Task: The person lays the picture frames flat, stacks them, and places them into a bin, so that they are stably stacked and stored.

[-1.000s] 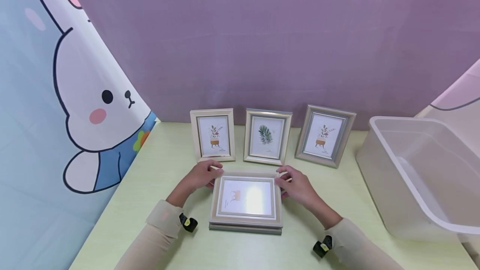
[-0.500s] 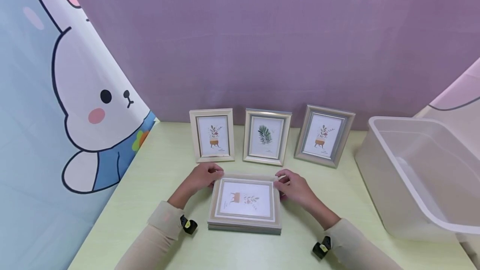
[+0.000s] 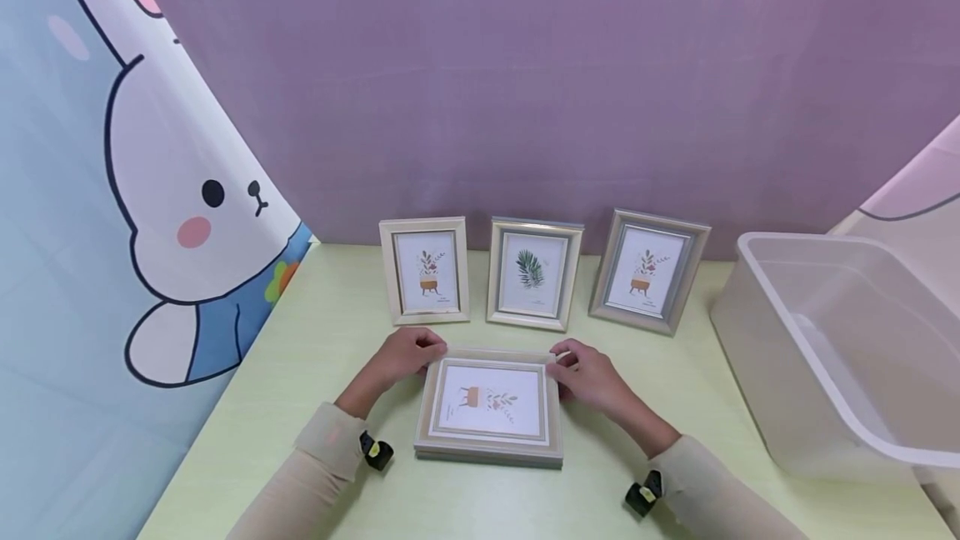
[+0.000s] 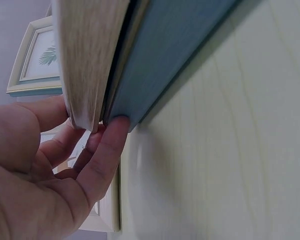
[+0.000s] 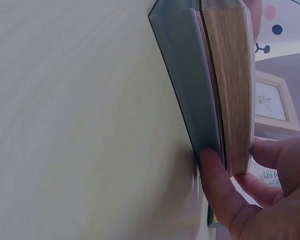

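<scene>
A beige picture frame (image 3: 491, 440) with a potted-plant print lies face up on a blue-grey picture frame (image 3: 491, 460), their edges nearly in line. The lower frame (image 4: 160, 50) shows its bluish side in the left wrist view. My left hand (image 3: 405, 352) holds the stack's far left corner, thumb on the top frame and fingers down the side. At the far right corner, my right hand (image 3: 592, 373) grips in the same way. A finger (image 5: 215, 175) of it touches the lower frame's side in the right wrist view.
Behind the stack stand a cream picture frame (image 3: 461, 273), a gold-and-grey frame (image 3: 492, 273) with a leaf print, and a grey-brown frame (image 3: 686, 282). A large beige plastic tub (image 3: 772, 365) is at the right. The pale table (image 3: 300, 340) meets a purple backdrop (image 3: 525, 65).
The beige frame has settled down onto the blue-grey one, and their near edges now line up more closely. Both hands have shifted slightly toward the person, keeping hold of the far corners.
</scene>
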Motion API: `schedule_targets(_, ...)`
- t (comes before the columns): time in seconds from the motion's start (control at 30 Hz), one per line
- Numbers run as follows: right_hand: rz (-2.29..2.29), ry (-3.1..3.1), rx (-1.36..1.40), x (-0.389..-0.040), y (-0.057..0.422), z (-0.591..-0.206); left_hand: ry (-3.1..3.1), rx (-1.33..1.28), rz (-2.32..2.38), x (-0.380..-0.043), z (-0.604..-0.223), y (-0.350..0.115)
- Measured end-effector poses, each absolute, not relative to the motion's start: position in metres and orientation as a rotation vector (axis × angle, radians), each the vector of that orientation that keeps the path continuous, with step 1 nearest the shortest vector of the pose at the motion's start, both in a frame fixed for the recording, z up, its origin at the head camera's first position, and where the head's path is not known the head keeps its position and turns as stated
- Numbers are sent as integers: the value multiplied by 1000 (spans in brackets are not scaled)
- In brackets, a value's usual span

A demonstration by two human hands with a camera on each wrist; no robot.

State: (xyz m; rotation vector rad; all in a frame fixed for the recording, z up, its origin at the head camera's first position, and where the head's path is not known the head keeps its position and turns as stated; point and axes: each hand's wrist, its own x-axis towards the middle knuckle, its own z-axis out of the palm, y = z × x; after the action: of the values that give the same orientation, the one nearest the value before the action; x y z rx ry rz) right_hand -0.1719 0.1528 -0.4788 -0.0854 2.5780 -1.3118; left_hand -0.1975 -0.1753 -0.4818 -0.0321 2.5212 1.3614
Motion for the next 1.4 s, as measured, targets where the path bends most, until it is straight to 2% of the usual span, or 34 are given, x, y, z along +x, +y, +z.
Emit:
schedule_targets(0.57,-1329,2527,-147,-182,158,-460,2597,134,1286,-207,-462,-172)
schedule_targets(1.0,-1263,2720,-375,-209,166,-416,2603,261,1415,-226,-432,-148)
schedule_targets(1.4,-1275,2904,-499,-240,161,-376,2568,195,1654,-254,-419,-115)
